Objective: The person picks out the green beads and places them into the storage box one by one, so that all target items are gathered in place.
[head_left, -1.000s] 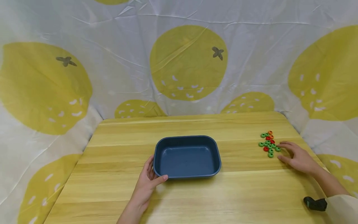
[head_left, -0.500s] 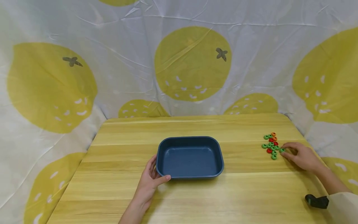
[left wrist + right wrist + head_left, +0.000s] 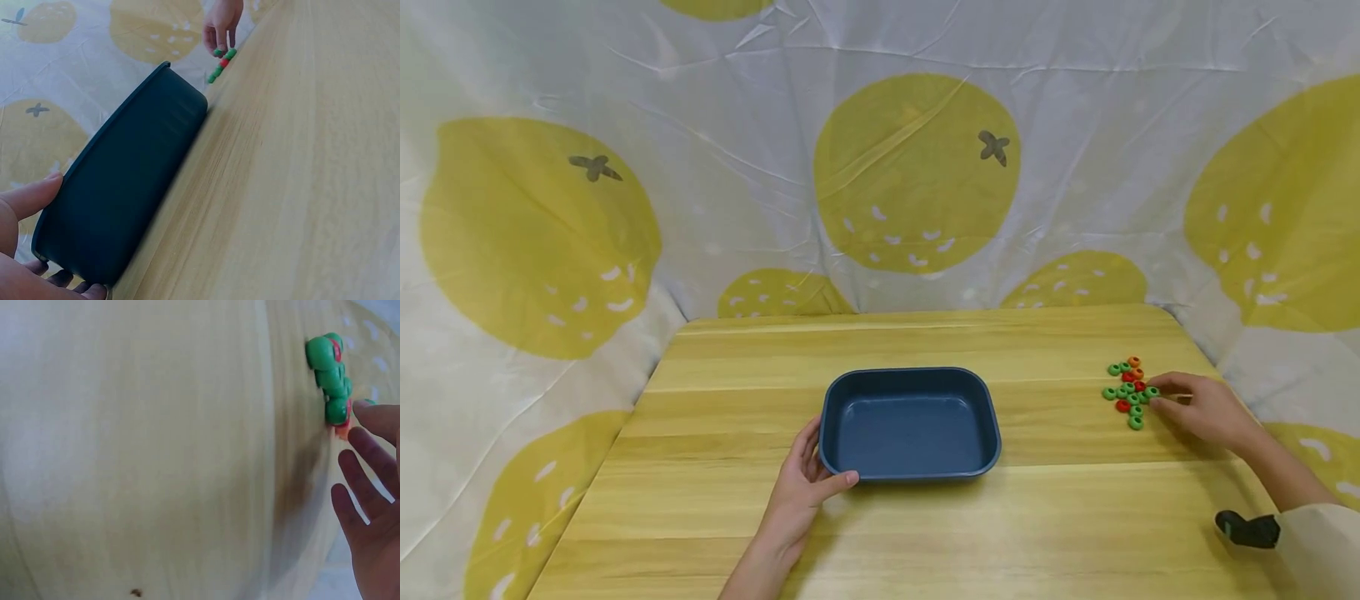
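While the left hand [image 3: 797, 486] steadies the tub [image 3: 910, 425] a little below the middle of the head frame, I take the step in hand to be the picking of one green bead [image 3: 1150, 393] by the right hand [image 3: 1210, 410]. That bead sits at the right edge of the scatter of beads [image 3: 1132, 400], green, red and orange, right of centre on the table [image 3: 715, 450] and well apart from the tub. The right hand's fingers are narrow, thumb and forefinger to either side of the green bead; I read that as a pinch, though the thumb hides most of it in the right wrist view and I can't tell how firm it is. As I judge it, the next move calls for a snug squeeze and a clean lift, since the neighbours lie close enough to be nudged. For pose, I see the right forearm slanting in from the lower right of the head frame, with the other fingers fanned out in the right wrist view, off the bead. The left forearm rises from the bottom of the head frame; its thumb lies on the tub's rim at the lower left corner, and the remaining fingers wrap round the left side, holding it, their tips low on the wall at the lower left of the left wrist view.
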A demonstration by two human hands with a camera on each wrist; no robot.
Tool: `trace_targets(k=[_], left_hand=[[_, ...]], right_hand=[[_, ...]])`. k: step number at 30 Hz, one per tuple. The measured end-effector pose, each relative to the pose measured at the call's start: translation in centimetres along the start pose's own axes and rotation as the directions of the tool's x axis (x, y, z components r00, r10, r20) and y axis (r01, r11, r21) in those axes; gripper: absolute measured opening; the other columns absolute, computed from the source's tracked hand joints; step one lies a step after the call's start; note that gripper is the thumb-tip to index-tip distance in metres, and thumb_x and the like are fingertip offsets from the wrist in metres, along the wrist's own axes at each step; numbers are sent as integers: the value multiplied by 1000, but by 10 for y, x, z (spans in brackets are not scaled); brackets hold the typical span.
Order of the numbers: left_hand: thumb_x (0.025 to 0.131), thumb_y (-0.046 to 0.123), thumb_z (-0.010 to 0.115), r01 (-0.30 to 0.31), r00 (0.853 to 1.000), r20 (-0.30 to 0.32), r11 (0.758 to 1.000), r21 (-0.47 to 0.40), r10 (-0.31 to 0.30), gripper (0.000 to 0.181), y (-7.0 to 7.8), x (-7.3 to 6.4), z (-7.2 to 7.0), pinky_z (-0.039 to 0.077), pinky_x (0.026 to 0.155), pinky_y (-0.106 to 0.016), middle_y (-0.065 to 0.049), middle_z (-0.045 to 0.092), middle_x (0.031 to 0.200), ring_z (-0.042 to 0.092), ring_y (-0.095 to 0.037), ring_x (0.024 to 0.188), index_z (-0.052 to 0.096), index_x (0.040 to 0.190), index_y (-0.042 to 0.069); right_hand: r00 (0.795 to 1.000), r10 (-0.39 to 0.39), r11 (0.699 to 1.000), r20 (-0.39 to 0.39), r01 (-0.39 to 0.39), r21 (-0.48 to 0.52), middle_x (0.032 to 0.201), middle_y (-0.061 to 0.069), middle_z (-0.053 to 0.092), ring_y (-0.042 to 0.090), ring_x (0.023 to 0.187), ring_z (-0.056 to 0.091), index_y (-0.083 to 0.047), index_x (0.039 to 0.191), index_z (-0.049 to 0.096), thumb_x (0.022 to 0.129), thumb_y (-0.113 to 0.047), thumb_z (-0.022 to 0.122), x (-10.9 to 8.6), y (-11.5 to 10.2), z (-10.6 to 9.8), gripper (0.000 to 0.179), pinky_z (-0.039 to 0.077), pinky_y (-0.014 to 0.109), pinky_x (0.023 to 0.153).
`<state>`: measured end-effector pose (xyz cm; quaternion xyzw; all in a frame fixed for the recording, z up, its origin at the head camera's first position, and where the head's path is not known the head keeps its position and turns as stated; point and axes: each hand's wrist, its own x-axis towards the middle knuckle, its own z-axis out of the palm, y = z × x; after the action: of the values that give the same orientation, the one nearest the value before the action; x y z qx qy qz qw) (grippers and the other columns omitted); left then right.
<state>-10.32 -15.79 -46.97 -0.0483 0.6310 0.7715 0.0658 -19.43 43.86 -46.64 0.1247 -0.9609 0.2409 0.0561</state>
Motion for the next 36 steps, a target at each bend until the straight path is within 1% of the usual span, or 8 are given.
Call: trace_targets(k=[4,9,16,19,25,28,32,36], left_hand=[[81,-8,82,-3,1000,3,1000,0,3,100,-2,0,-1,35,116,-34,-8,27,167,29,-30,151,26,162,11],[81,-8,82,-9,1000,9,1000,-14,9,101,-3,1,-1,38,113,-32,-8,27,166,31,-30,150,26,162,12],[81,-7,83,-11,1000,16,1000,-17,12,102,-3,1,-2,40,111,-29,-9,26,167,31,-31,150,25,163,12],[81,-7,83,-12,1000,12,1000,-8,13,101,-3,1,-2,39,112,-30,-8,25,167,29,-31,151,26,162,12],[83,-5,83,-6,1000,19,1000,-1,6,99,-2,1,-2,37,114,-34,-7,25,167,29,-31,151,26,162,13],[83,-5,83,-7,1000,25,1000,-1,7,99,-2,1,-3,37,115,-35,-7,25,167,30,-31,151,26,162,13],[83,-6,82,-12,1000,27,1000,1,12,99,-2,2,-3,37,115,-34,-7,25,168,29,-31,151,25,162,13],[83,-7,82,-8,1000,24,1000,2,8,100,-2,1,-3,38,114,-33,-7,24,168,30,-31,150,25,163,13]], right_hand=[[1000,7,999,25,-7,31,116,26,70,46,100,69,-1,121,72,98,-16,74,5,-8,-3,27,61,48,78],[999,-17,999,31,15,42,114,23,71,42,99,69,2,121,71,98,-15,74,13,-17,-4,29,61,38,75],[994,-95,994,52,92,65,110,12,73,22,96,70,0,117,72,97,-10,74,27,-35,-3,23,58,24,76],[992,-101,992,79,94,81,110,9,73,22,96,70,-1,118,72,98,-12,73,34,-46,-3,24,58,26,79],[987,-104,990,124,90,110,109,6,73,29,98,71,-1,121,71,99,-16,72,48,-67,-1,26,59,37,81],[984,-112,985,141,91,144,111,7,73,31,100,70,-1,123,70,101,-17,71,54,-77,1,28,59,37,82],[976,-139,974,168,104,202,114,8,72,30,103,68,0,126,69,101,-18,70,63,-90,6,30,58,36,84],[969,-161,966,186,115,233,114,5,71,27,103,68,-1,126,69,101,-18,70,71,-101,13,30,58,42,87]])
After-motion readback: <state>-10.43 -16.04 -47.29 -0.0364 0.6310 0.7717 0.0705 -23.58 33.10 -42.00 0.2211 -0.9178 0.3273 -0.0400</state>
